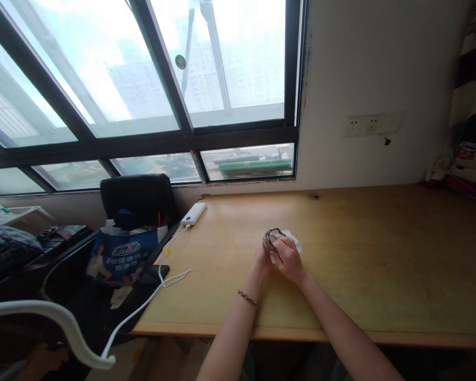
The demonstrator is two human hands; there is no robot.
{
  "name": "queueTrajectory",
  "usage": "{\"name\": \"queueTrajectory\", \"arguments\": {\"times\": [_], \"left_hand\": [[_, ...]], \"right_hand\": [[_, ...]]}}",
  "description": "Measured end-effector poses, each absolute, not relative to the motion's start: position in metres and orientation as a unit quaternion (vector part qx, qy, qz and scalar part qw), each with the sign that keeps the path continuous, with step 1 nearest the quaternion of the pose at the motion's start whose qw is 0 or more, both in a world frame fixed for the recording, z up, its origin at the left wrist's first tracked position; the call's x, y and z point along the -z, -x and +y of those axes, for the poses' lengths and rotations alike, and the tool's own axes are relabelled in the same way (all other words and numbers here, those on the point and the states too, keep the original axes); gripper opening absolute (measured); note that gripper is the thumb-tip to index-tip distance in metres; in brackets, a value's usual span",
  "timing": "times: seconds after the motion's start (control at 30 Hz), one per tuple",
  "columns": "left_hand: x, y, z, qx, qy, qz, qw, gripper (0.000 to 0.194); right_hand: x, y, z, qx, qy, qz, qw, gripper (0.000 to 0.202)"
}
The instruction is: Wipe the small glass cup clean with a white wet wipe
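Note:
Above the wooden table, my left hand (264, 260) is closed round a small rounded brown-patterned object with a dark rim (268, 239); its exact kind does not show clearly. My right hand (289, 259) presses its fingers against the inner side of that object, closed on a white tissue (295, 241). Part of the tissue sticks out beyond the right hand's knuckles, and a little white shows below between the hands. The left fingers are mostly hidden behind the object and the right hand.
The wooden table (365, 264) stretches to the wall. On its left lie a white power bank (194, 214), a white cable (148, 302) and a dark phone-like slab (159, 272). A blue bag (121, 254) rests on a black chair (137, 196). A white curved tube (59, 323) crosses the lower left.

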State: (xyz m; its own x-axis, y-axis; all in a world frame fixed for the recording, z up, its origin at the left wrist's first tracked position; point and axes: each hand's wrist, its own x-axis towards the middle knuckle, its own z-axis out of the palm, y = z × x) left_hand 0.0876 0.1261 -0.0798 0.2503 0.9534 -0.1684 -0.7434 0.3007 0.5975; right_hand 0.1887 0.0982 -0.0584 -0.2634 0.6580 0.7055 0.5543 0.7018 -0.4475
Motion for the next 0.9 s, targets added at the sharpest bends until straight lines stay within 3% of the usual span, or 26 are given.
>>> {"name": "queueTrajectory", "arguments": {"times": [0.2, 0.3, 0.43, 0.6, 0.9], "left_hand": [[0.062, -0.084, 0.117, -0.527, -0.182, 0.133, 0.819, 0.06], [0.064, -0.08, 0.119, -0.543, -0.165, 0.142, 0.811, 0.053], [0.065, -0.073, 0.124, -0.563, -0.139, 0.172, 0.796, 0.049], [0.063, -0.069, 0.125, -0.561, -0.162, 0.196, 0.788, 0.05], [0.064, -0.073, 0.121, -0.551, -0.138, 0.172, 0.805, 0.047]], "right_hand": [[0.057, -0.191, 0.102, -0.011, 0.401, -0.801, 0.445, 0.012], [0.059, -0.193, 0.105, -0.059, 0.413, -0.776, 0.474, 0.014], [0.068, -0.196, 0.117, -0.179, 0.5, -0.608, 0.591, 0.043], [0.081, -0.199, 0.132, -0.48, 0.445, -0.522, 0.547, 0.037], [0.081, -0.202, 0.133, -0.442, 0.444, -0.447, 0.639, 0.039]]}}
